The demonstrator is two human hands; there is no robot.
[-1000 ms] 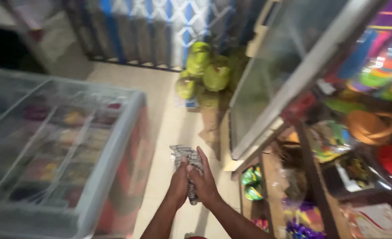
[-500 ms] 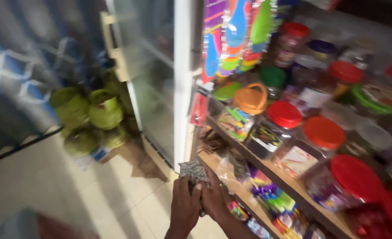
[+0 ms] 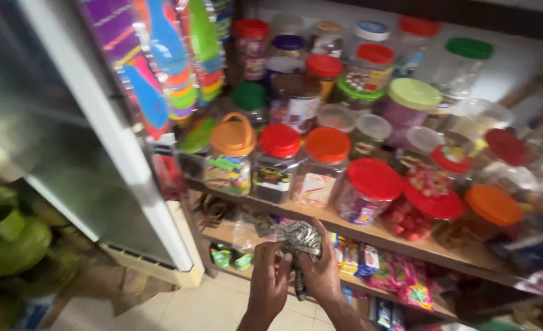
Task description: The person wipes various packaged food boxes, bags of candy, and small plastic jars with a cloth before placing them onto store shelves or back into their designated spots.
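My left hand point(image 3: 269, 284) and my right hand point(image 3: 321, 275) are raised together low in the view, both gripping a crumpled grey and white patterned cloth point(image 3: 299, 238). The cloth bunches above my fingers and a strip of it hangs down between my hands. Just beyond them is a wooden shelf point(image 3: 369, 231) loaded with clear plastic jars with red lids point(image 3: 375, 178) and orange lids point(image 3: 232, 138).
A tall glass-door cooler point(image 3: 87, 159) stands at left with bright plastic items hanging by its edge. Green round containers point(image 3: 14, 245) sit on the tiled floor at far left. Lower shelves hold colourful sweet packets point(image 3: 381, 270).
The view has swung right from a chest freezer and the floor to the jar shelves. My hands stay together on the cloth and are now close to the shelf.
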